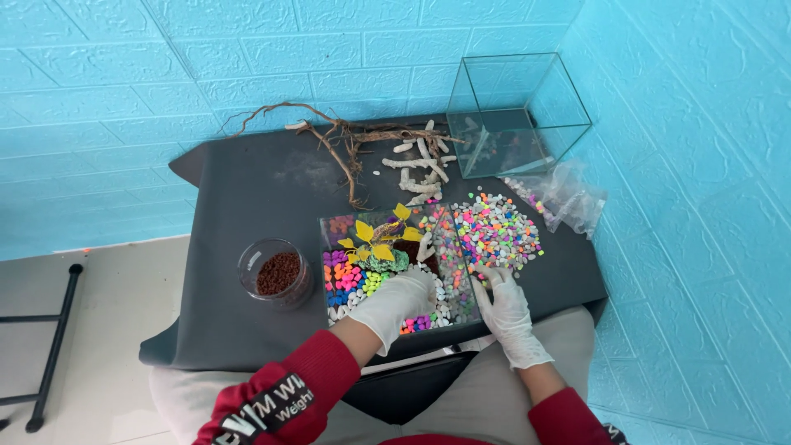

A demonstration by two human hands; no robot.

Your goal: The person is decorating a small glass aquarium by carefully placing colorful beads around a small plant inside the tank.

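The left hand, gloved white, rests palm-down inside the near glass tank, over white pebbles; whether its fingers grip anything cannot be told. The right hand, also gloved, lies just beside the tank, fingertips pinched together on the pile of coloured pebbles on the black cloth. A yellow plant stands in the tank. A jar of brown granules sits left of it. An empty tank, driftwood and a bag lie behind.

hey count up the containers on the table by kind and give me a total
Glass tanks: 2, one in front and one at the back
Jar: 1
Plastic bag: 1
Total: 4
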